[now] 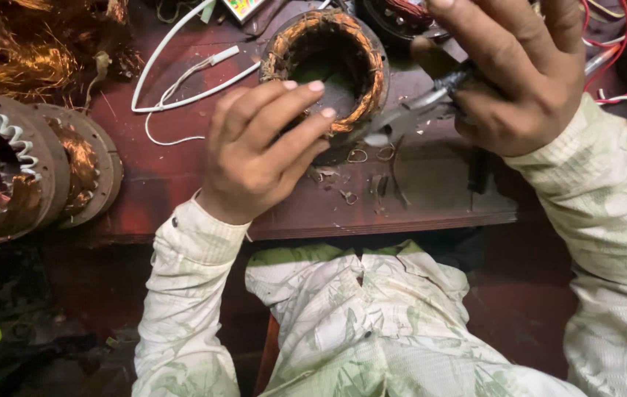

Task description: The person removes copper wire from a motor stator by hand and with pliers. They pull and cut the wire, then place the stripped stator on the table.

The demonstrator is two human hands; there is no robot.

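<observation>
- I see the motor stator (326, 70) lying in the middle of the far part of the dark red counter (181, 184), its bore open towards me and copper winding ringing the rim.
- My left hand (255, 151) rests against the near left rim of the stator, fingers (295, 110) curled loosely onto the winding, steadying it and not clenched round anything.
- My right hand (516, 81) is clenched on the handles of a pair of pliers (409, 117); the metal nose points left and reaches the near right edge of the stator. I cannot tell whether the nose is closed on a wire.
- I judge the stator heavy and rigid, a steel lamination stack that will not flex, so it should sit firm under a light steadying palm.
- The copper winding looks like the delicate part: thin enamelled strands, stiff in a bundle but easy to nick or kink. I would grip the outer steel shell, not the coil ends.
- Small cut wire loops (361, 156) lie scattered on the counter just near of the stator.
- To the left, two more wound stators (27, 169) lean together at the counter edge, with a tangle of loose copper wire (19, 51) beyond them.
- White leads (181, 81) curl across the far left of the counter.
</observation>
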